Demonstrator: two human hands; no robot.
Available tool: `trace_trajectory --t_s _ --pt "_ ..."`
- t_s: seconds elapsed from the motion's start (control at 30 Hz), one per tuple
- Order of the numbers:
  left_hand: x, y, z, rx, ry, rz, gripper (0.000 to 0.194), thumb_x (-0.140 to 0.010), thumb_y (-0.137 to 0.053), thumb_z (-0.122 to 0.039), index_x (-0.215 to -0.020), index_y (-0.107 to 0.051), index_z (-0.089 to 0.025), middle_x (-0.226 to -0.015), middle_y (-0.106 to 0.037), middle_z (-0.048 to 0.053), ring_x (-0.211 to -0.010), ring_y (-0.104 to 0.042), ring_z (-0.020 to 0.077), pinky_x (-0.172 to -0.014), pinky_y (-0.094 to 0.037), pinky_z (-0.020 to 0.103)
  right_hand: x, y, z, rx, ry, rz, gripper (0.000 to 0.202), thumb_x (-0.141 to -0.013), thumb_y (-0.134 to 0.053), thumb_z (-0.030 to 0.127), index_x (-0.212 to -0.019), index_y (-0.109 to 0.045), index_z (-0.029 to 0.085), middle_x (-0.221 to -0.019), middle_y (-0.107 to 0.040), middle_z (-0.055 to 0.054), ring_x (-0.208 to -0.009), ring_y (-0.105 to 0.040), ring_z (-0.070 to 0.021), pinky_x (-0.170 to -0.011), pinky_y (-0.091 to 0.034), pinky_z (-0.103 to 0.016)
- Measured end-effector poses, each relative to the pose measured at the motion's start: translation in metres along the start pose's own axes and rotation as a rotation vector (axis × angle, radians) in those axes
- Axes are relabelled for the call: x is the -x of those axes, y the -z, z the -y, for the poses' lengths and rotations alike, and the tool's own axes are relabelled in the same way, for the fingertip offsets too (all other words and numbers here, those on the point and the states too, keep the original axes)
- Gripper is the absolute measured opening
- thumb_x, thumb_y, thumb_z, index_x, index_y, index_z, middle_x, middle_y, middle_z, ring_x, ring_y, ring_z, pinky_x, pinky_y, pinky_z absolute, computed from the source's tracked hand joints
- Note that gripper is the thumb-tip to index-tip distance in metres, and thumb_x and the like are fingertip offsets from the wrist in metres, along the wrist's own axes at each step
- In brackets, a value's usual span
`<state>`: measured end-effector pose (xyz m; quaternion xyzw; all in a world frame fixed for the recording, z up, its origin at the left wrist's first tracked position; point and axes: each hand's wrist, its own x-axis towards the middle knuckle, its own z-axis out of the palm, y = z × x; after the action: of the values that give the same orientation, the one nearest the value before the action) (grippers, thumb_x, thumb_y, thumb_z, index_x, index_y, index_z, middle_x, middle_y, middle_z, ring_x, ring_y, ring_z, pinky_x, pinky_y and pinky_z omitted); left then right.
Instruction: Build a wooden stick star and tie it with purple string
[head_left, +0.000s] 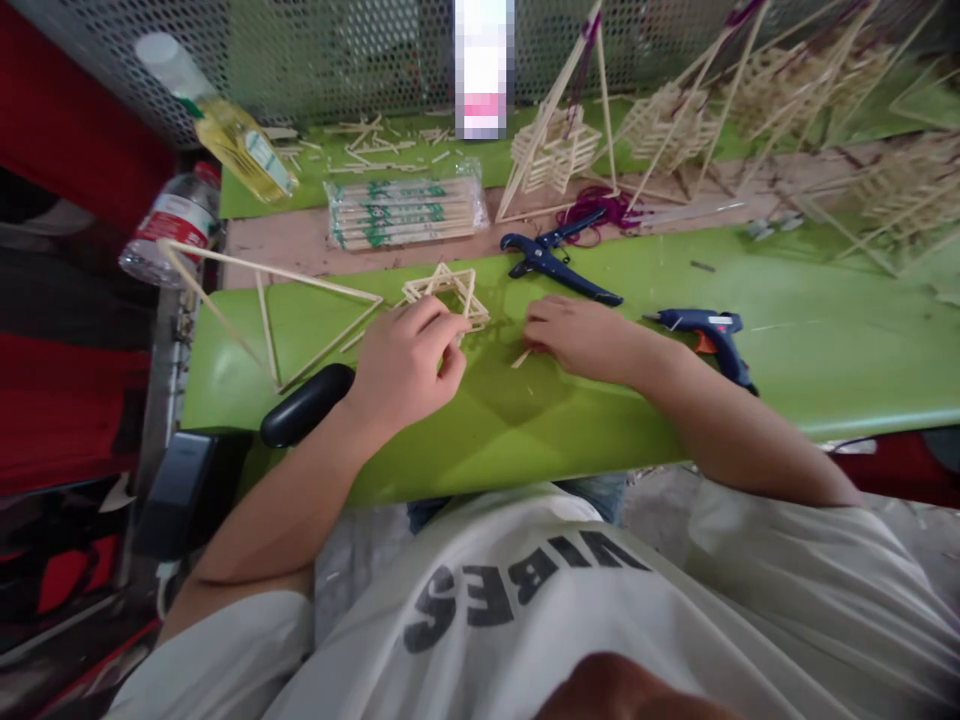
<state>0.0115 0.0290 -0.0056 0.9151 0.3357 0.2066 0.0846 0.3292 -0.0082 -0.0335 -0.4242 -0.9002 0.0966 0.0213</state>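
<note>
A small star-shaped frame of wooden sticks (471,290) rests on the green tabletop, its layers stacked. My left hand (409,355) is at its near left side, fingers curled and closed at its edge; the hand hides part of the frame. To the right, my right hand (574,335) is close above the table with its fingers closed on a short wooden stick (520,359), whose end shows below the fingertips. Just beyond that hand lies a dark blue cutter (559,268). A blue glue gun (709,328) lies further right.
A triangular stick frame (270,285) and a black case (307,405) are at left. Behind are packaged sticks (409,213), loose stick pieces (382,160), a yellow-liquid bottle (240,145), a red-labelled bottle (176,225), purple string (600,210) and several stick structures (559,150).
</note>
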Motion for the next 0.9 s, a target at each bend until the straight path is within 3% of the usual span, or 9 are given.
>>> trace_trajectory --t_s 0.1,0.3,0.5,0.73,0.9 --pt "-0.001 0.001 0.0 -0.022 -0.039 0.038 0.026 -0.106 -0.058 -0.015 -0.116 -0.081 -0.021 -0.109 -0.082 0.011 -0.094 -0.076 0.0269 -0.083 -0.062 0.044 -0.001 0.003 0.009 0.029 -0.001 -0.042 0.022 -0.113 -0.06 0.006 -0.113 -0.08 0.015 -0.119 -0.079 -0.016 -0.11 -0.067 -0.0321 -0.094 -0.04 -0.044" --pt "-0.004 0.004 -0.004 -0.033 -0.293 0.082 0.021 -0.106 -0.061 -0.01 -0.104 -0.078 -0.022 -0.099 -0.083 0.006 -0.089 -0.077 0.0233 -0.084 -0.063 0.041 -0.004 0.003 0.016 0.013 0.004 -0.069 0.019 -0.117 -0.062 0.01 -0.11 -0.079 0.016 -0.108 -0.078 -0.012 -0.1 -0.064 -0.0293 -0.094 -0.036 -0.044" --pt "-0.002 -0.008 0.002 0.05 -0.341 0.045 0.017 -0.103 -0.068 -0.008 -0.108 -0.077 -0.021 -0.101 -0.085 0.005 -0.089 -0.078 0.0222 -0.082 -0.063 0.041 -0.002 -0.007 0.01 -0.09 -0.015 -0.126 0.031 -0.122 -0.051 0.013 -0.11 -0.079 0.015 -0.111 -0.081 -0.015 -0.103 -0.063 -0.0304 -0.102 -0.035 -0.047" --pt "0.006 -0.016 -0.004 0.166 -0.242 0.021 0.013 -0.107 -0.072 -0.016 -0.115 -0.079 -0.023 -0.106 -0.087 0.006 -0.091 -0.081 0.022 -0.085 -0.065 0.041 -0.004 -0.014 0.007 -0.495 -0.101 -0.383 0.019 -0.121 -0.054 0.019 -0.112 -0.071 0.021 -0.11 -0.082 -0.011 -0.103 -0.07 -0.027 -0.095 -0.045 -0.046" --pt "0.017 -0.03 -0.02 0.398 0.061 0.005 0.026 -0.112 -0.079 -0.035 -0.135 -0.081 -0.024 -0.126 -0.091 0.01 -0.112 -0.089 0.0252 -0.1 -0.07 0.041 -0.008 -0.009 0.037 -0.84 -0.176 -0.52 0.015 -0.12 -0.067 0.036 -0.112 -0.068 0.024 -0.102 -0.08 -0.007 -0.09 -0.075 -0.0214 -0.08 -0.061 -0.039"
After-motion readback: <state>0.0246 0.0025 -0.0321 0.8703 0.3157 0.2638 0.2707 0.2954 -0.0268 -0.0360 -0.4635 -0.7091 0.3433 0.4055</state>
